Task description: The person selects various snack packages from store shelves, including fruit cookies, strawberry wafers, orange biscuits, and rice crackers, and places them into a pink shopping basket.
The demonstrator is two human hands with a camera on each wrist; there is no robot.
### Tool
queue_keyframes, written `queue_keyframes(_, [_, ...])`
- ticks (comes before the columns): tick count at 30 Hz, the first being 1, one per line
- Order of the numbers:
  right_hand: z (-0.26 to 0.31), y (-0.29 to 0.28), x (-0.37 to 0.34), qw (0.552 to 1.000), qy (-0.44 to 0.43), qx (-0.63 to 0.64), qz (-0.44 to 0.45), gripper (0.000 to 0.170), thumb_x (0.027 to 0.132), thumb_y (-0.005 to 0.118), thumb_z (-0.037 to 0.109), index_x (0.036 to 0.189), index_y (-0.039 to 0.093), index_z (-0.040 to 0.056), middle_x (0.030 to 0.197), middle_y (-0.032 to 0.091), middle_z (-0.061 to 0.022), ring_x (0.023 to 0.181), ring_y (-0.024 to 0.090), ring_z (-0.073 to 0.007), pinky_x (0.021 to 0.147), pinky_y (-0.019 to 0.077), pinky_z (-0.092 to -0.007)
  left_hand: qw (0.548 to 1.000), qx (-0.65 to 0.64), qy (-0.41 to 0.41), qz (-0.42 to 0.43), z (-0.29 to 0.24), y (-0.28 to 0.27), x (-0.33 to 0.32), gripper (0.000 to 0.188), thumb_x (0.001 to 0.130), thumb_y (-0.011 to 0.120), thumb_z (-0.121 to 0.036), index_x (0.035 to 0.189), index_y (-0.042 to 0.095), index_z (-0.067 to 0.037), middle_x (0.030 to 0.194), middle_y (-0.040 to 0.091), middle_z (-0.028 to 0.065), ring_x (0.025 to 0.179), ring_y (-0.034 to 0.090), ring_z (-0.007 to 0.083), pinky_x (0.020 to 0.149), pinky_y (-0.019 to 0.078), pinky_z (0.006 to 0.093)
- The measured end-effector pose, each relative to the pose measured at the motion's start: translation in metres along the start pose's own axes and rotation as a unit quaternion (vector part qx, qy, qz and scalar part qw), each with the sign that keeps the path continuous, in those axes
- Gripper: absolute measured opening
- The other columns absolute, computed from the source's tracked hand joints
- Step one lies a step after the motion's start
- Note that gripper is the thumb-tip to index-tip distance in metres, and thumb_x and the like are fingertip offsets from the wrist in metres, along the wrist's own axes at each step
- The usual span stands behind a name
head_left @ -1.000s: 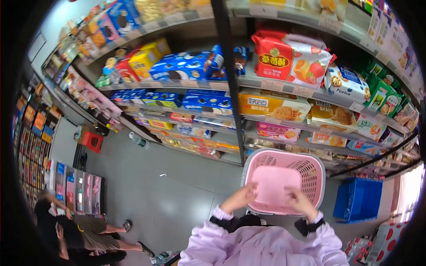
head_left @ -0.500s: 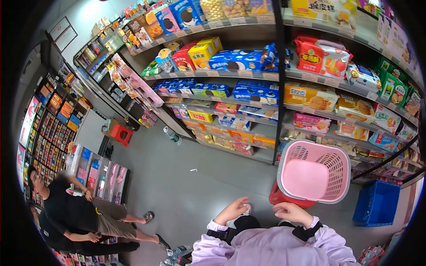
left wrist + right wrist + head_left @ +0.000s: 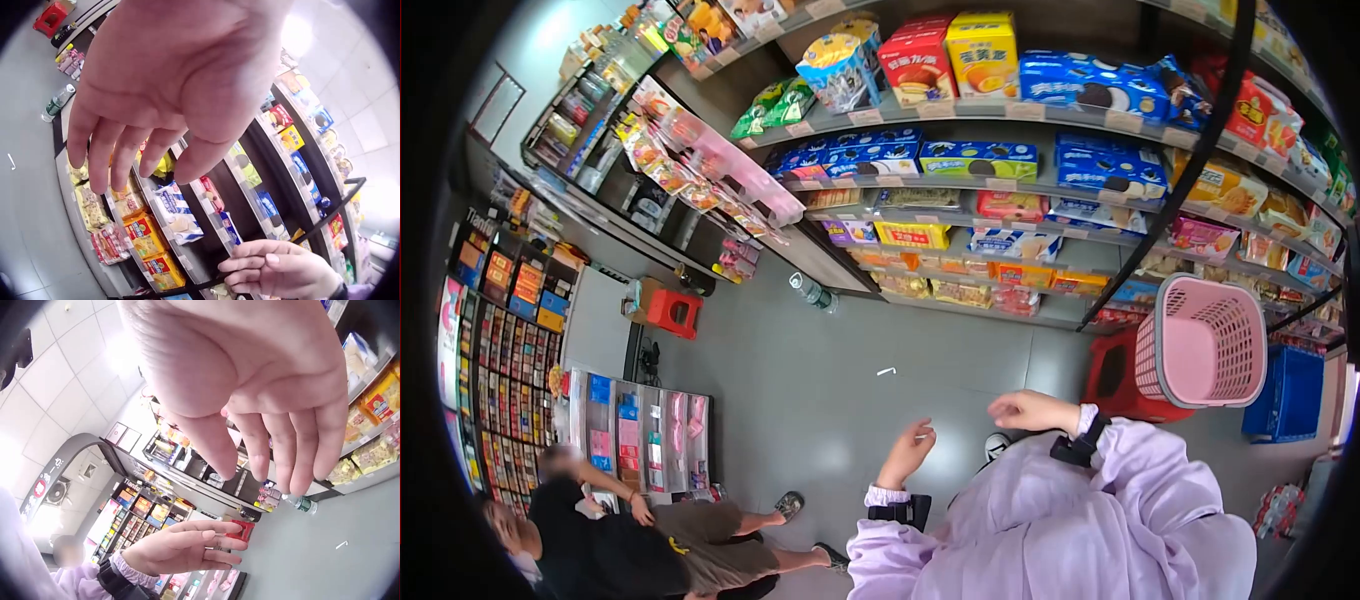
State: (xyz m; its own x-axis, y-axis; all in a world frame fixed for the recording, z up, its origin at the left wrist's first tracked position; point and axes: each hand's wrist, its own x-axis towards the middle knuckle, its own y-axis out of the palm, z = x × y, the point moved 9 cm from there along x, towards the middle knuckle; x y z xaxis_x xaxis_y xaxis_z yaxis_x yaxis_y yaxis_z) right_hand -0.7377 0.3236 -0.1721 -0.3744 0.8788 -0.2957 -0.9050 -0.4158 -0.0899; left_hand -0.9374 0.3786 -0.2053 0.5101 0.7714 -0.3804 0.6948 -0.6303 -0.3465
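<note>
Both hands are held out in front of the body, apart and with nothing in them. My left hand hangs over the grey floor; the left wrist view shows its palm and loosely extended fingers. To its right, my right hand points leftward, and in the right wrist view its fingers spread straight and relaxed. Nearest to the right hand is a pink basket with slotted sides and a grey rim, set on a red stool.
Shelves of packaged biscuits and snacks run along the far side. A blue crate stands right of the basket. A plastic bottle lies on the floor near another red stool. A person in black is at lower left, beside a display case.
The view has swung left, so the basket now sits farther right in it. Both hands, first overlapping the basket in view, are now over the floor to its left.
</note>
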Motion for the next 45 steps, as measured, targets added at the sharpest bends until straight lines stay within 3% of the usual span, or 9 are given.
queue_keyframes(12, [-0.007, -0.061, 0.258, 0.999, 0.013, -0.036, -0.006, 0.037, 0.08, 0.057, 0.017, 0.11, 0.048, -0.0031, 0.1, 0.057, -0.0134, 0.09, 0.056, -0.0192, 0.081, 0.0438, -0.0281, 0.997, -0.044, -0.048, 0.037, 0.019, -0.144, 0.211, 0.041, 0.081, 0.055, -0.015, 0.118, 0.043, -0.001, 0.097, 0.057, 0.0093, 0.084, 0.055, 0.0144, 0.076, 0.0434, 0.0261])
queue_keyframes(17, [0.004, -0.113, 0.378, 0.987, 0.021, -0.099, -0.123, 0.055, 0.074, 0.06, 0.02, 0.119, 0.04, -0.004, 0.112, 0.049, -0.0221, 0.102, 0.05, -0.0313, 0.087, 0.0396, -0.0348, 0.998, -0.039, -0.026, -0.049, 0.043, -0.221, 0.322, 0.042, 0.081, 0.053, -0.013, 0.118, 0.042, 0.003, 0.096, 0.058, 0.0108, 0.086, 0.055, 0.0157, 0.077, 0.0435, 0.0263])
queue_keyframes(21, [0.01, -0.143, 0.464, 0.936, -0.033, -0.262, -0.232, 0.065, 0.072, 0.058, 0.015, 0.126, 0.029, -0.0042, 0.12, 0.042, -0.0225, 0.111, 0.042, -0.0323, 0.096, 0.0316, -0.0367, 0.986, -0.005, -0.032, -0.163, 0.044, -0.282, 0.411, 0.045, 0.079, 0.048, -0.009, 0.12, 0.037, 0.009, 0.103, 0.056, 0.0145, 0.093, 0.054, 0.0196, 0.081, 0.042, 0.0277])
queue_keyframes(23, [0.035, -0.154, 0.49, 0.895, -0.019, -0.355, -0.27, 0.065, 0.072, 0.055, 0.012, 0.128, 0.026, -0.0029, 0.122, 0.04, -0.0221, 0.114, 0.039, -0.0313, 0.098, 0.0288, -0.0371, 0.963, 0.0, 0.067, -0.261, 0.044, -0.308, 0.448, 0.041, 0.074, 0.048, -0.008, 0.113, 0.042, 0.006, 0.078, 0.057, 0.019, 0.072, 0.057, 0.0295, 0.065, 0.0453, 0.0339])
queue_keyframes(27, [0.05, -0.161, 0.543, 0.771, -0.085, -0.552, -0.306, 0.056, 0.073, 0.049, 0.009, 0.126, 0.032, 0.0017, 0.114, 0.048, -0.0183, 0.105, 0.047, -0.0269, 0.09, 0.0368, -0.0377, 0.907, 0.05, 0.223, -0.354, 0.036, -0.329, 0.5, 0.039, 0.075, 0.049, -0.009, 0.11, 0.04, 0.007, 0.089, 0.055, 0.0241, 0.081, 0.054, 0.0376, 0.072, 0.0427, 0.0392])
queue_keyframes(30, [-0.001, -0.177, 0.583, 0.854, 0.083, -0.465, -0.217, 0.043, 0.077, 0.049, 0.014, 0.118, 0.044, 0.0036, 0.101, 0.056, -0.017, 0.093, 0.053, -0.0287, 0.082, 0.0405, -0.0403, 0.94, 0.034, 0.174, -0.291, 0.019, -0.337, 0.517, 0.04, 0.076, 0.052, -0.013, 0.109, 0.04, 0.006, 0.096, 0.053, 0.0261, 0.088, 0.052, 0.0404, 0.076, 0.0409, 0.0413])
queue_keyframes(33, [0.045, -0.192, 0.59, 0.784, -0.069, -0.519, -0.334, 0.032, 0.079, 0.052, 0.024, 0.101, 0.054, 0.0016, 0.092, 0.058, -0.0201, 0.078, 0.058, -0.0325, 0.072, 0.0443, -0.0431, 0.95, 0.073, 0.139, -0.271, 0.029, -0.338, 0.538, 0.036, 0.072, 0.055, -0.006, 0.103, 0.045, 0.008, 0.103, 0.05, 0.0239, 0.095, 0.049, 0.0334, 0.082, 0.0375, 0.0379])
queue_keyframes(40, [0.005, -0.218, 0.598, 0.925, -0.039, -0.17, -0.338, 0.038, 0.083, 0.049, 0.036, 0.108, 0.054, 0.0072, 0.107, 0.055, -0.0167, 0.095, 0.052, -0.0301, 0.085, 0.0397, -0.0349, 0.951, -0.118, 0.166, -0.233, 0.021, -0.342, 0.569, 0.031, 0.072, 0.055, -0.004, 0.1, 0.049, 0.006, 0.1, 0.054, 0.0175, 0.094, 0.05, 0.026, 0.084, 0.0377, 0.0318])
queue_keyframes(45, [0.002, -0.215, 0.606, 0.846, 0.061, -0.42, -0.324, 0.03, 0.079, 0.053, 0.028, 0.094, 0.057, 0.0026, 0.082, 0.059, -0.0167, 0.077, 0.056, -0.0324, 0.073, 0.0426, -0.0402, 0.954, -0.142, 0.156, -0.215, 0.027, -0.343, 0.57, 0.037, 0.072, 0.051, 0.0, 0.108, 0.042, 0.006, 0.107, 0.049, 0.0169, 0.1, 0.046, 0.0244, 0.087, 0.0345, 0.0306])
